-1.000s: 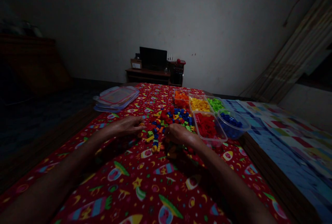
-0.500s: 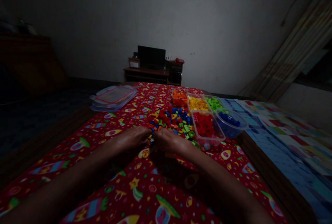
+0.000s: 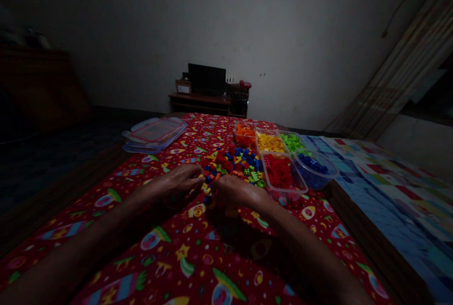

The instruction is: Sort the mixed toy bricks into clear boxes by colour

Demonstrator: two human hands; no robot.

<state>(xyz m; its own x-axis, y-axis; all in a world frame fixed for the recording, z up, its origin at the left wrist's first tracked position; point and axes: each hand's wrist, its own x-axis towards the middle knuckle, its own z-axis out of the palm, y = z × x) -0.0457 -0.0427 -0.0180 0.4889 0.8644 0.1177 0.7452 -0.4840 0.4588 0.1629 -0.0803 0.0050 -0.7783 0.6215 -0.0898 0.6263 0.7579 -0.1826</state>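
A mixed pile of small plastic building blocks in red, blue, yellow, green and orange lies on the red patterned cloth. My left hand is at the pile's near left edge, thumb and forefinger slightly apart beside a few loose blocks. Close to its right, my right hand is curled over the near edge of the pile; its fingertips are hidden, so what it holds does not show. A few blue and yellow blocks lie between the two hands.
Right of the pile stand clear tubs of sorted blocks: orange, yellow, green, red and blue. Stacked plastic lids lie at the far left. A wooden edge runs along the right.
My left hand has moved slightly left and away from my right hand, its thumb and forefinger now apart. My right hand has shifted slightly right; more blocks show between them.
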